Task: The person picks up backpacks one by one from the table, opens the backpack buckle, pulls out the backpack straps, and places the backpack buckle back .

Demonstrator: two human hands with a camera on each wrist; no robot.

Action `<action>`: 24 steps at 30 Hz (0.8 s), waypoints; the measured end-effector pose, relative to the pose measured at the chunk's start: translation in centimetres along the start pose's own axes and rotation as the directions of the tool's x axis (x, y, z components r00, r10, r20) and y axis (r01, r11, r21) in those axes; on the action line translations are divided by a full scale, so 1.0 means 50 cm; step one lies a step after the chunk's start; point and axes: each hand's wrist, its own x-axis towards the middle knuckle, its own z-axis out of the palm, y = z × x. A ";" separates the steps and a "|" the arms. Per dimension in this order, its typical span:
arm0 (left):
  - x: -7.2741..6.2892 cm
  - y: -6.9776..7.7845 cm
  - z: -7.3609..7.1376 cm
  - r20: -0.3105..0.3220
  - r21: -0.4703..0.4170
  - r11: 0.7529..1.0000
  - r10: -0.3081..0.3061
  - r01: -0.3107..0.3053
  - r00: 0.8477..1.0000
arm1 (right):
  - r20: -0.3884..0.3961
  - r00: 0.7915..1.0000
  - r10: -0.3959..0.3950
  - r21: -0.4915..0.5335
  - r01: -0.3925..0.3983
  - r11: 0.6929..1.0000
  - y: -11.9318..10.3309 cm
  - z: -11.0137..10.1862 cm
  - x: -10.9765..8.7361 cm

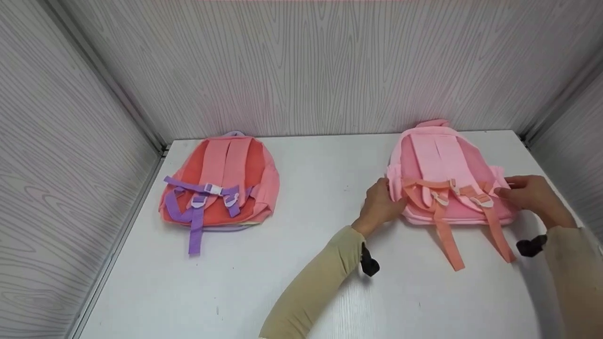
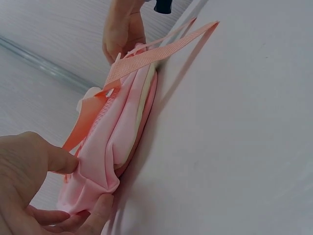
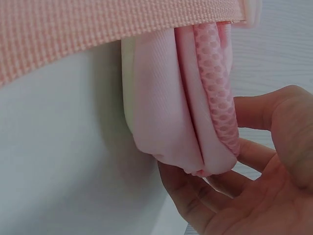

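Observation:
A light pink backpack (image 1: 440, 150) lies on the right part of the white table, its shoulder straps facing up and two orange webbing ends (image 1: 450, 245) trailing toward the front. My left hand (image 1: 382, 205) grips its left side. In the left wrist view the thumb (image 2: 63, 160) presses the upper face while the fingers curl round the side pocket. My right hand (image 1: 532, 195) holds the opposite side. The right wrist view shows its fingers (image 3: 190, 193) under the bag's lower corner and the thumb on the mesh back panel (image 3: 215, 83).
A coral backpack (image 1: 256, 162) with purple straps (image 1: 197, 230) lies on the left part of the table (image 1: 301, 263), straps up. Grey wood-grain panels (image 1: 301, 66) stand behind the table and on both sides.

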 end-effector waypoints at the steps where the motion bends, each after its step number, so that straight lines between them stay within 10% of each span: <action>1: -0.001 0.000 -0.002 0.003 -0.001 1.000 -0.004 0.004 1.000 | 0.004 1.000 0.001 -0.002 -0.001 1.000 -0.003 0.000 0.000; 24: -0.025 -0.040 -0.059 0.005 -0.088 0.996 0.021 -0.021 1.000 | 0.042 0.999 0.014 0.029 -0.015 0.999 -0.036 0.034 -0.013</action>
